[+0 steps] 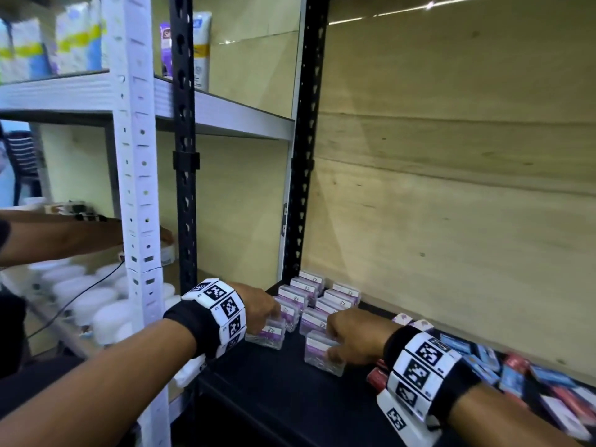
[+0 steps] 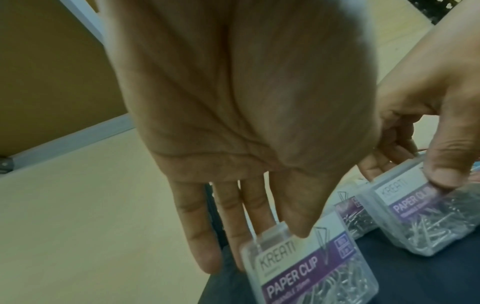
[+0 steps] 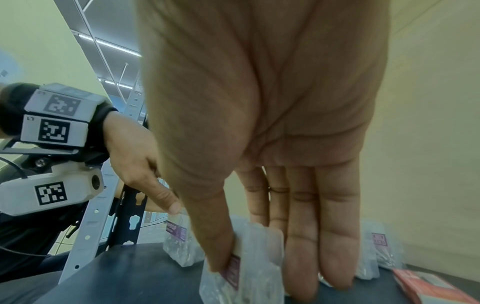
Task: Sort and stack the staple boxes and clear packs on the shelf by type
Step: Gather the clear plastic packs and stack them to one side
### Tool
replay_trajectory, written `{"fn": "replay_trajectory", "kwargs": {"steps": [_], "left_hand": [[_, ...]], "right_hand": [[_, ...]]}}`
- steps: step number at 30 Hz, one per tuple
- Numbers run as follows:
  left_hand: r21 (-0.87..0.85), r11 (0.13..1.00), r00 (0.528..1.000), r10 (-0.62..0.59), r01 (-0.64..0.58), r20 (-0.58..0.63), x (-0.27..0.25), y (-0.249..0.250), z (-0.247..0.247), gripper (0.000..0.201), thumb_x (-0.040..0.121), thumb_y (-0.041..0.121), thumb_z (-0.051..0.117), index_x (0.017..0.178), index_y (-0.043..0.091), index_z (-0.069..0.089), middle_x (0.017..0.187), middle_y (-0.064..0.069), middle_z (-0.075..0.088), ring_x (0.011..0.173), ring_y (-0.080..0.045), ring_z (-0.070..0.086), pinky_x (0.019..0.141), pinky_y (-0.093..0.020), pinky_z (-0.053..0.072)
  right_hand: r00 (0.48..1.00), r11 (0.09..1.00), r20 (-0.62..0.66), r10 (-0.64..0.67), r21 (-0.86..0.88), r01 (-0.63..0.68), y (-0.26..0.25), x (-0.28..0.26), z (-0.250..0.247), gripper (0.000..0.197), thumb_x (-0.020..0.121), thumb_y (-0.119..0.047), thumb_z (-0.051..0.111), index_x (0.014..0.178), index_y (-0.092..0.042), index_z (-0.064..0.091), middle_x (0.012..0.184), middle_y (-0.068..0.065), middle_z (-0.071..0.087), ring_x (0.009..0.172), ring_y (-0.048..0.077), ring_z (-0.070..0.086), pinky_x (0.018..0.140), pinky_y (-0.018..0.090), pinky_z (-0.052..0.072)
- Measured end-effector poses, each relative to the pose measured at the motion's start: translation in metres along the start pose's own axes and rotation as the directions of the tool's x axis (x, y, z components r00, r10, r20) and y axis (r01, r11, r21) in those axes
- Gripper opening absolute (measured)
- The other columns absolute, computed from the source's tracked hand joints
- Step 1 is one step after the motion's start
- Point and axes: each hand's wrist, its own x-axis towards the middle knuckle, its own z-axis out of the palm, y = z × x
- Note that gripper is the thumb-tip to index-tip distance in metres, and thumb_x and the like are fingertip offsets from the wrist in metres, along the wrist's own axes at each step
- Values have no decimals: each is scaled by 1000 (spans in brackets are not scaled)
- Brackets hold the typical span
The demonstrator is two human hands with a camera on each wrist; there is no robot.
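both hands pinching clear packs

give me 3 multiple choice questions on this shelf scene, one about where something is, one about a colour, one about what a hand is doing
1. Where do the red and blue boxes lie on the black shelf?
A. to the right of the clear packs
B. stacked on top of the clear packs
C. on the shelf above

2. What colour is the label band on the clear packs?
A. green
B. purple
C. orange

3. What is the right hand doing?
A. hanging free with nothing in it
B. pressing flat on the wooden back wall
C. holding a clear pack between thumb and fingers

Answers: 1 A, the head view shows the coloured boxes at the right end, beside the packs. 2 B, the left wrist view shows a purple band reading PAPER CLIP. 3 C, the right wrist view shows thumb and fingers on either side of a pack standing on the shelf.
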Motion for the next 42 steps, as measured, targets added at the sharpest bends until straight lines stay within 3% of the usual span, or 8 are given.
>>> {"fn": "replay_trajectory", "kwargs": {"steps": [4,10,15,19,27,33,42], "left_hand": [[-7,999,999,38,-38,-7,8,1,5,47,97,11,42,142,24,44,138,-3,52,120,-22,54,93,-32,46],[-73,995,996,58,-63,-66,12,-8,8,54,94,9,49,144,29,42,141,2,49,123,-19,51,100,-34,46],[-99,989,982,94,-111,-165,12,-16,10,43,87,9,64,125,28,54,125,2,56,106,-17,56,88,-30,49],[-83,985,961,124,-149,-248,11,-18,16,35,85,6,66,114,24,58,117,2,58,103,-16,57,89,-33,51],[-119,976,941,138,-183,-310,13,-21,18,27,86,4,63,109,19,62,109,2,61,93,-10,56,76,-21,44],[-140,970,935,147,-200,-322,17,-26,22,24,87,7,64,105,21,61,105,4,60,93,-12,57,81,-25,49],[-152,963,922,156,-222,-354,23,-29,26,22,87,8,65,102,23,62,102,7,58,90,-9,57,76,-20,46]], "right_hand": [[1000,999,-10,4,33,-3,3,-1,5,40,89,-41,65,120,-17,57,113,4,62,99,23,60,84,35,52],[997,993,-58,-44,103,50,12,-8,-4,43,87,-40,70,124,-27,54,114,-4,62,95,15,56,76,26,44],[994,990,-47,-97,94,101,15,-14,-7,35,88,-28,70,121,-28,59,113,-6,63,95,12,57,77,23,44],[991,987,-70,-117,99,124,15,-13,-4,33,90,-21,69,122,-26,63,113,-6,65,93,9,57,77,20,44],[988,984,-80,-130,108,138,11,-9,-4,34,91,-21,68,125,-23,63,117,-4,65,104,12,61,83,20,47],[986,980,-93,-137,133,149,5,-1,-3,35,91,-22,68,125,-26,62,121,-3,63,106,13,60,87,22,48],[983,975,-95,-154,146,167,2,4,-2,35,92,-23,67,127,-24,62,122,-3,63,105,14,60,86,23,48]]}}
